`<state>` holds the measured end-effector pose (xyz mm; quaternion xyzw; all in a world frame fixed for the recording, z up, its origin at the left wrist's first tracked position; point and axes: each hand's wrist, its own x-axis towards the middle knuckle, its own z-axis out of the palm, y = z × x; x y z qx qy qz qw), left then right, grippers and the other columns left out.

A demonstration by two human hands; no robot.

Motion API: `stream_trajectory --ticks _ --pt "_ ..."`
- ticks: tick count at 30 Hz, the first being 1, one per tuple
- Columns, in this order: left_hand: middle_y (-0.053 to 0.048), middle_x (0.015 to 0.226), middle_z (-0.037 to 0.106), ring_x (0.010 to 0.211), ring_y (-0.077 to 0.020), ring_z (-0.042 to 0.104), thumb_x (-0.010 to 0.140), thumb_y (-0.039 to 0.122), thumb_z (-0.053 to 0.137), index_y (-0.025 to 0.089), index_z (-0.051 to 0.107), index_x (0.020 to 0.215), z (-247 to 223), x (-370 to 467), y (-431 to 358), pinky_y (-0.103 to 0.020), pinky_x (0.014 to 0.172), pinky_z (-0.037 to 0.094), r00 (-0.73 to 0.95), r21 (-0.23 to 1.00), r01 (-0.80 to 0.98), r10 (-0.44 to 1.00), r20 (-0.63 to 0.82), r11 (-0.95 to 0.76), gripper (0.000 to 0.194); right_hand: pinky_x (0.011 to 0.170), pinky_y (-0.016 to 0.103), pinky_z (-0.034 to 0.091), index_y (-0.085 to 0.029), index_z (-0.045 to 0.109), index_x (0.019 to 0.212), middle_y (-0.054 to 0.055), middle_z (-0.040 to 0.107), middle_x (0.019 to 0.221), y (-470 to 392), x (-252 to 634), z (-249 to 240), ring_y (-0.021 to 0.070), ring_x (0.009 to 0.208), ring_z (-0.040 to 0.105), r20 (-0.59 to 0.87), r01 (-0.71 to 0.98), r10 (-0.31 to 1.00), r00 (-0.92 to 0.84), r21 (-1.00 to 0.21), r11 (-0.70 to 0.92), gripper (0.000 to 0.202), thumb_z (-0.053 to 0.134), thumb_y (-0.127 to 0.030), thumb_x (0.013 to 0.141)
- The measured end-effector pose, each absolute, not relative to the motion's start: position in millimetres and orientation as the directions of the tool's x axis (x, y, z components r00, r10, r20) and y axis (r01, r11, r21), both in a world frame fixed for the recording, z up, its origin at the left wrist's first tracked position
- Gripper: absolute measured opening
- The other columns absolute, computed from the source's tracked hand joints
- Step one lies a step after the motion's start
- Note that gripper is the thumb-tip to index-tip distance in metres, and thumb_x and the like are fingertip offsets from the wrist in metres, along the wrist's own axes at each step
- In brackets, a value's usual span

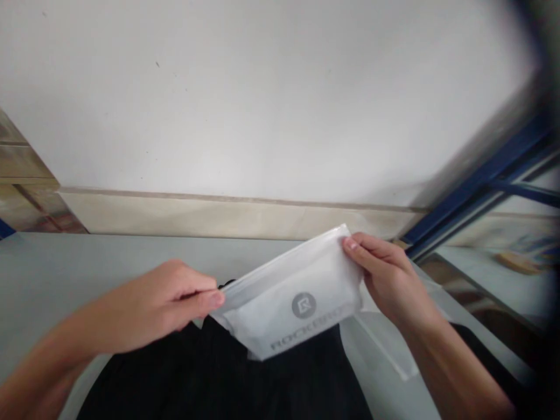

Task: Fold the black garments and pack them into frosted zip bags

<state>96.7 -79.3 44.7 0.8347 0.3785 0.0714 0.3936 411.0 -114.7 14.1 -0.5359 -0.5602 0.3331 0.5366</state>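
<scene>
A white, translucent plastic bag (306, 280) with a round grey logo and grey lettering is stretched out, tilted up towards the right. My left hand (175, 306) pinches its left corner between thumb and fingers. At the upper right corner, my right hand (389, 274) grips the bag the same way. Beneath the bag lies black fabric (219, 373) at the bottom of the view. Another clear plastic piece (385, 344) rests on the grey surface, partly behind my right forearm.
The grey table (100, 256) meets a white wall (262, 105) with a beige tile strip (175, 216). A blue metal frame (476, 175) stands at the right, with a blurred round brownish object (520, 262) beyond it.
</scene>
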Motion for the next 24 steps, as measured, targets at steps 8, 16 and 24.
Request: stream_trajectory --ticks 8,16,24 --pt "0.002 0.05 0.048 0.05 -0.014 0.044 0.082 0.043 0.049 0.019 0.048 0.052 30 78 28 -0.024 0.05 0.029 0.386 0.515 0.722 0.887 0.254 -0.462 0.038 0.052 0.022 0.042 -0.015 0.056 0.075 -0.002 0.051 0.069 -23 372 -21 0.0102 0.059 0.05 0.191 0.348 0.979 0.07 -0.925 0.155 0.029 0.05 -0.037 0.093" --pt "-0.012 0.101 0.062 0.084 -0.0202 0.062 0.095 0.033 0.027 0.012 0.043 0.121 -24 104 35 -0.037 0.075 0.047 0.058 0.644 0.723 0.95 0.307 -0.252 0.037 0.074 0.036 0.052 -0.015 0.054 0.114 0.007 0.057 0.108 22 360 -50 0.018 0.087 0.06 0.042 0.545 0.986 0.16 -0.837 -0.052 0.029 0.053 -0.034 0.092" --pt "-0.003 0.114 0.064 0.109 -0.0263 0.055 0.076 0.031 0.063 0.025 0.061 0.111 -32 146 -77 -0.042 0.096 0.04 0.56 0.58 0.615 0.814 0.157 -0.535 0.035 0.087 0.038 0.045 -0.022 0.061 0.109 0.006 0.065 0.101 -92 383 -25 0.0238 0.095 0.06 0.082 0.811 0.975 -0.208 -0.543 0.219 0.03 0.064 -0.031 0.08"
